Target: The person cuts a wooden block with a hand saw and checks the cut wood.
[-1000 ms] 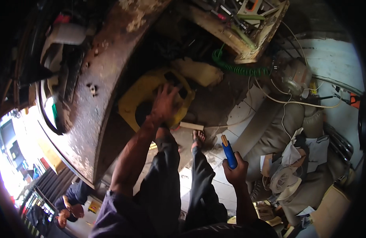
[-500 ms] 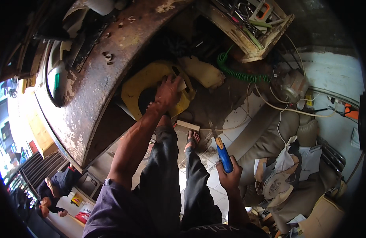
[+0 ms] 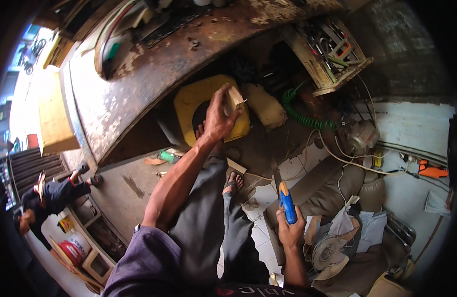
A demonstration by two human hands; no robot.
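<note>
My left hand grips a small pale wooden block above a yellow board with a dark opening, where the toes of my raised left foot show behind my wrist. My right hand is closed round a blue-handled saw, its thin blade pointing forward over the floor. Near my other foot, in a sandal, lies a wooden batten.
A rusty bench top arches across the upper left; a crate of tools hangs right of it. A green coiled hose, cables and a grey sofa with papers lie rightward. A seated person is at lower left.
My view has swung, bringing more bench into sight. The wooden block in my left hand shows more clearly, raised at the yellow board; my right hand still holds the saw.
</note>
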